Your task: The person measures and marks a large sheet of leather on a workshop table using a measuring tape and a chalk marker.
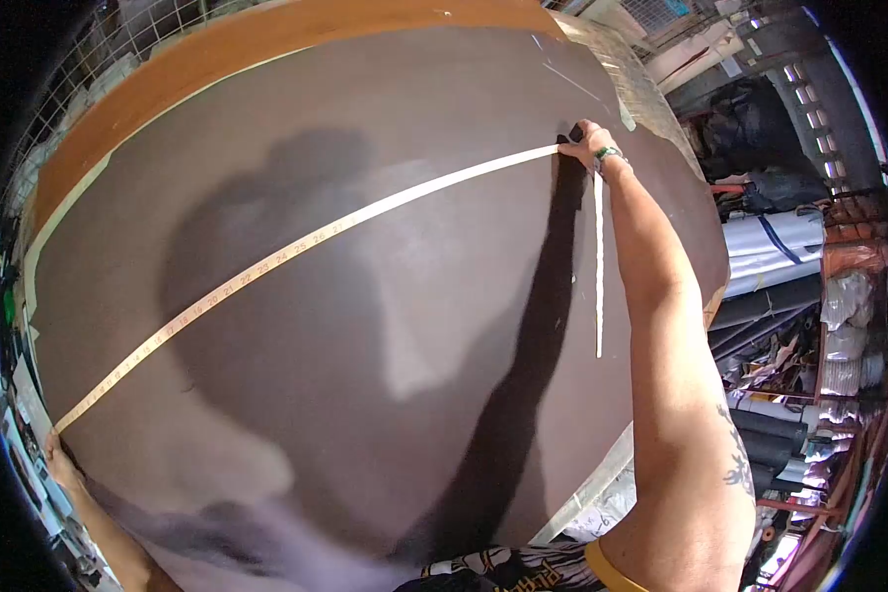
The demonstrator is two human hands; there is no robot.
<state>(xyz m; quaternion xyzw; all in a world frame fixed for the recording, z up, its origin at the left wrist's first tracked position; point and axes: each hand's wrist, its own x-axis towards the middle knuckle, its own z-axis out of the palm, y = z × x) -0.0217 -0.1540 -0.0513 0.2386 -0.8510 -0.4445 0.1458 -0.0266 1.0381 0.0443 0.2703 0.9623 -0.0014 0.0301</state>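
Note:
A pale measuring tape (328,229) with printed numbers is stretched diagonally across a large, smooth brown sheet (464,247) that looks like leather. At the far left, my left hand (61,464) has the tape's low-numbered end pinched at the sheet's edge; its fingers show only in part. My right hand (592,144), wearing a bracelet (607,156), is closed on the tape near the upper right of the sheet. From there the tape's loose tail hangs straight down toward me over the sheet. Shadows of my head and arm fall across the brown surface.
An orange-brown layer (168,69) with a pale edge shows beneath the sheet at the back. Wire mesh (64,89) stands behind it. On the right are rolled materials (775,242), stacked plastic-wrapped goods (844,340) and dark rolls (765,434).

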